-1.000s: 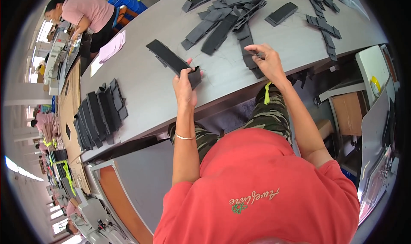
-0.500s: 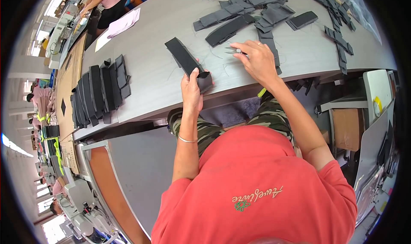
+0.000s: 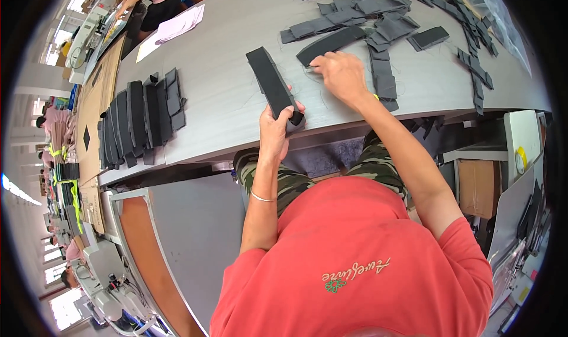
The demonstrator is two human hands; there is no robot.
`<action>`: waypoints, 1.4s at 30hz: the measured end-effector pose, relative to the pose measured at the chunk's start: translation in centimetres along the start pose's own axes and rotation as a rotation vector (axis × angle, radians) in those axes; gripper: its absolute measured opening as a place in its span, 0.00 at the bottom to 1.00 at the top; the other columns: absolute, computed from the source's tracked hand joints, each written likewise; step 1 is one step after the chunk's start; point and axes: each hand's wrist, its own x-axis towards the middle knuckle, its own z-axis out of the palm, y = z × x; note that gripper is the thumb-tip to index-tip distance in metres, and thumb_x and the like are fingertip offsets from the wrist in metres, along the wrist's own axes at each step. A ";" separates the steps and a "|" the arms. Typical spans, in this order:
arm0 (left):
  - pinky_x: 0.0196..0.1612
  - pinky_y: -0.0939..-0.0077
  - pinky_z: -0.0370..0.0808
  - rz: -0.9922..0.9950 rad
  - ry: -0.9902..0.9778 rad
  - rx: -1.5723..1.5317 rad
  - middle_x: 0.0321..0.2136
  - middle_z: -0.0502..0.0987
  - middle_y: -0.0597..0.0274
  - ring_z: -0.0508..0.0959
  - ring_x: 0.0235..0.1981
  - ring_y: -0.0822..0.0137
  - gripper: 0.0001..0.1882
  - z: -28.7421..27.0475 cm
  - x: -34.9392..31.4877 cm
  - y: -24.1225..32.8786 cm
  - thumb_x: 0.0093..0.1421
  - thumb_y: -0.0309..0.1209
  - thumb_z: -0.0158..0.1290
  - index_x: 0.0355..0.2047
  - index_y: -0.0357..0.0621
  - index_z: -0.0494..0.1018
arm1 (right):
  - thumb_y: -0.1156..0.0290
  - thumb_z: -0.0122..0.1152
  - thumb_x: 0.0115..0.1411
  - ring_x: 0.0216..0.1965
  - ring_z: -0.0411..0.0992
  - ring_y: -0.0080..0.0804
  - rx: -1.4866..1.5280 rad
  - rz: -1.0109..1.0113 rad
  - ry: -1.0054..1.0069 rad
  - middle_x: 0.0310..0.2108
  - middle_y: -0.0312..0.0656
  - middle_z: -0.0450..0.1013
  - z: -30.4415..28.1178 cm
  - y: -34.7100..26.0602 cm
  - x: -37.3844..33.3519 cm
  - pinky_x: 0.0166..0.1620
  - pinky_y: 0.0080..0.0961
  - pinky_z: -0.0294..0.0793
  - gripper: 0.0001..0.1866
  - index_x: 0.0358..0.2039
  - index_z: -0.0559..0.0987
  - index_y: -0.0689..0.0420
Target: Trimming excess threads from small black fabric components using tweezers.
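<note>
Head view, left hand [image 3: 274, 129] clamped on dark strip [image 3: 270, 80], right hand [image 3: 343, 77] curled round mostly hidden tool [image 3: 309, 70]

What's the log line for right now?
left hand: holding dark strip | right hand: pinching small metal tool, mostly hidden | strip row: on table, left

Grey table [image 3: 216, 88]; dark strips [image 3: 135, 113] (overlapping)

I have the left grip [image 3: 282, 124] around a black strip [image 3: 269, 77] above the counter [image 3: 219, 94], the right grip [image 3: 313, 67] near dark pieces [image 3: 393, 28].
</note>
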 end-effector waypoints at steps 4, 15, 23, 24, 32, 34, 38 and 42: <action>0.33 0.70 0.74 -0.036 -0.009 -0.193 0.33 0.73 0.57 0.74 0.29 0.66 0.24 -0.5 -1.2 0.6 0.58 0.24 0.49 0.56 0.34 0.61 | 0.67 0.60 0.54 0.32 0.74 0.37 0.443 0.403 -0.148 0.31 0.38 0.77 -2.7 -0.9 -0.3 0.36 0.30 0.70 0.10 0.38 0.82 0.50; 0.28 0.70 0.74 -0.063 -0.066 -0.264 0.31 0.71 0.58 0.74 0.27 0.65 0.25 -0.3 -2.0 1.4 0.56 0.26 0.54 0.54 0.35 0.63 | 0.71 0.61 0.53 0.32 0.74 0.35 0.771 0.202 -0.118 0.32 0.38 0.78 -4.3 -5.3 -2.5 0.37 0.30 0.72 0.11 0.38 0.82 0.50; 0.27 0.69 0.73 -0.058 -0.088 -0.145 0.30 0.71 0.57 0.74 0.27 0.64 0.25 0.2 -2.4 1.8 0.56 0.25 0.54 0.54 0.36 0.63 | 0.69 0.60 0.55 0.31 0.74 0.35 0.791 0.374 -0.116 0.29 0.37 0.77 -4.5 -4.8 -2.9 0.35 0.30 0.71 0.08 0.36 0.82 0.51; 0.27 0.70 0.74 -0.049 -0.082 -0.145 0.30 0.71 0.57 0.74 0.27 0.64 0.24 0.2 -2.5 1.8 0.56 0.25 0.54 0.53 0.36 0.63 | 0.69 0.60 0.55 0.31 0.74 0.35 0.793 0.372 -0.117 0.29 0.37 0.77 -4.8 -4.9 -2.8 0.35 0.30 0.71 0.08 0.36 0.82 0.51; 0.26 0.69 0.76 -0.048 -0.126 -0.102 0.30 0.72 0.55 0.76 0.26 0.63 0.21 1.0 -3.1 1.6 0.57 0.22 0.53 0.50 0.38 0.61 | 0.68 0.61 0.54 0.31 0.73 0.36 0.585 0.237 -0.049 0.28 0.37 0.75 -4.3 -5.6 -2.5 0.33 0.31 0.71 0.10 0.38 0.81 0.51; 0.27 0.70 0.77 -0.070 -0.137 -0.099 0.30 0.72 0.55 0.76 0.26 0.64 0.22 1.3 -3.4 1.5 0.57 0.20 0.52 0.51 0.38 0.60 | 0.68 0.61 0.54 0.30 0.73 0.36 0.572 0.294 0.001 0.27 0.37 0.75 -4.0 -5.4 -2.4 0.33 0.32 0.70 0.10 0.38 0.81 0.51; 0.27 0.70 0.77 -0.096 -0.171 -0.085 0.30 0.72 0.56 0.76 0.26 0.65 0.24 1.6 -4.1 1.4 0.57 0.19 0.50 0.53 0.38 0.58 | 0.67 0.61 0.54 0.29 0.73 0.36 0.507 0.343 0.120 0.27 0.37 0.74 -3.5 -5.0 -2.2 0.31 0.33 0.70 0.10 0.39 0.81 0.49; 0.27 0.69 0.75 -0.103 -0.170 -0.078 0.30 0.71 0.54 0.75 0.26 0.63 0.24 1.9 -4.4 1.3 0.56 0.19 0.51 0.53 0.38 0.58 | 0.67 0.60 0.54 0.29 0.73 0.36 0.451 0.368 0.143 0.27 0.36 0.74 -3.7 -4.9 -2.2 0.32 0.32 0.70 0.10 0.38 0.80 0.49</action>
